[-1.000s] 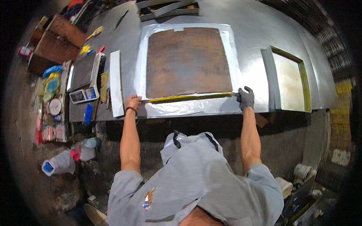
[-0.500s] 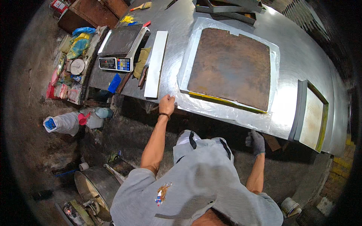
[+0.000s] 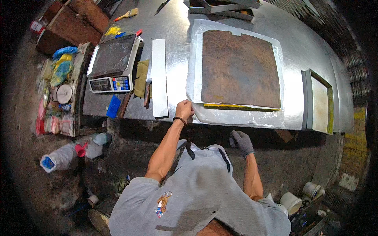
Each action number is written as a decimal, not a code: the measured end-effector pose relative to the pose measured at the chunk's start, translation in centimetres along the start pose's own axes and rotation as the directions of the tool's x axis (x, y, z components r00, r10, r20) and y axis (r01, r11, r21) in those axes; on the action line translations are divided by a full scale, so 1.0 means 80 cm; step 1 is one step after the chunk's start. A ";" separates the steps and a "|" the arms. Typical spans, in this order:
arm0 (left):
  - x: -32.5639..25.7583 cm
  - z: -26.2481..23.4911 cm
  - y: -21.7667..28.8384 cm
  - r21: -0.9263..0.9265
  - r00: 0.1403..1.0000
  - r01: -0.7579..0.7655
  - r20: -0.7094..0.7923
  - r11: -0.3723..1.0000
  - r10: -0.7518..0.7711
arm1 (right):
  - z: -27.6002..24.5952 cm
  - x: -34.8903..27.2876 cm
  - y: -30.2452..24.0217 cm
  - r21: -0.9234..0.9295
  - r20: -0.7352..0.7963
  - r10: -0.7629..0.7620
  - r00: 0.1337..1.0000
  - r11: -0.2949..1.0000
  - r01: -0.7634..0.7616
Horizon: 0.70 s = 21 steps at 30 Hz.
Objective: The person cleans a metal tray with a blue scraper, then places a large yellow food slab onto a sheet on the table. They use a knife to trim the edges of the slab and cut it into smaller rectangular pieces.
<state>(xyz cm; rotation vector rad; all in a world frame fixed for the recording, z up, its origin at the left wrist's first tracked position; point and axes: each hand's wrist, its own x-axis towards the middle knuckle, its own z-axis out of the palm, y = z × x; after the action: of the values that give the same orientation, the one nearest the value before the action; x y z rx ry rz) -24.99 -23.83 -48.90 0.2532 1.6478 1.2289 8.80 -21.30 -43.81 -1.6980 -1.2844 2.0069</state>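
Observation:
At the table's near edge my bare left hand (image 3: 184,109), a dark bracelet on its wrist, is closed in a pinch on the near left corner of a translucent plastic sheet (image 3: 220,117). On that sheet lies a square, worn brown board (image 3: 241,69). A yellow strip (image 3: 232,107) shows along the board's near side, and white material borders it. My right hand (image 3: 241,142), in a grey glove, hangs in front of the table edge, touching nothing visible. Its fingers are loosely bent, with the thumb apart.
Left of the sheet lie a long white bar (image 3: 159,78), a knife (image 3: 147,92) and a digital scale (image 3: 112,59). A shallow metal frame (image 3: 318,102) rests at the right. More metal frames (image 3: 220,8) are stacked at the back. A brush (image 3: 128,14) lies far left.
My left hand has moved right along the edge and now pinches the sheet's corner, which is pulled toward it. My gloved right hand has shifted left. The view has turned somewhat.

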 end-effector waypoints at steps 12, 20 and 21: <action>0.038 0.020 -0.024 -0.619 0.967 0.254 0.171 0.743 -0.188 | 0.114 0.016 0.065 0.797 0.247 -0.073 0.966 0.583 -0.159; 0.060 0.013 -0.036 -0.651 0.969 0.118 0.242 0.750 0.058 | 0.173 0.116 0.035 0.880 -0.023 -0.609 0.793 0.364 0.306; 0.060 0.017 -0.034 -0.668 0.980 0.138 0.201 0.732 -0.002 | 0.169 0.139 0.040 0.843 -0.127 -0.590 0.797 0.359 0.400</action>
<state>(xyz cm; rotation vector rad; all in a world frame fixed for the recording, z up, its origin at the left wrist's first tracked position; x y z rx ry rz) -25.04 -21.05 -53.91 -0.1552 0.9387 1.6101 -5.43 -22.31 -54.43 -0.5279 -0.5161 1.8926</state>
